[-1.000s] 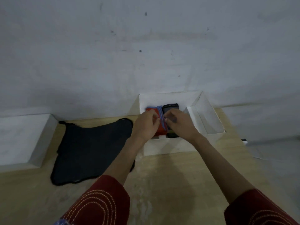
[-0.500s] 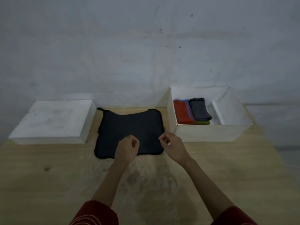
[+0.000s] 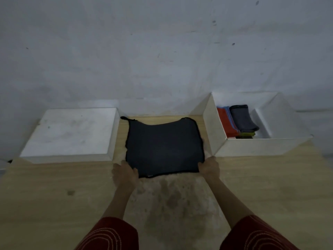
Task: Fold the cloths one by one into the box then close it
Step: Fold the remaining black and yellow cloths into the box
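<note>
A dark cloth [image 3: 164, 147] lies flat on the wooden table [image 3: 54, 195], between the lid and the box. My left hand [image 3: 124, 174] grips its near left corner. My right hand [image 3: 209, 166] grips its near right corner. The open white box [image 3: 261, 147] stands at the right against the wall. Inside it, folded cloths stand side by side: a red one [image 3: 225, 123], a thin blue one [image 3: 231, 121], a dark grey one [image 3: 242, 120], with an olive one [image 3: 246, 135] underneath.
The white box lid [image 3: 72, 134] lies top up at the left, against the grey wall [image 3: 162, 51]. A pale insert [image 3: 264, 121] fills the box's right part. A stained patch marks the table in front of me.
My hands left the folded cloths in the box, came back to the table and spread apart to the dark cloth's two near corners. The view has swung left.
</note>
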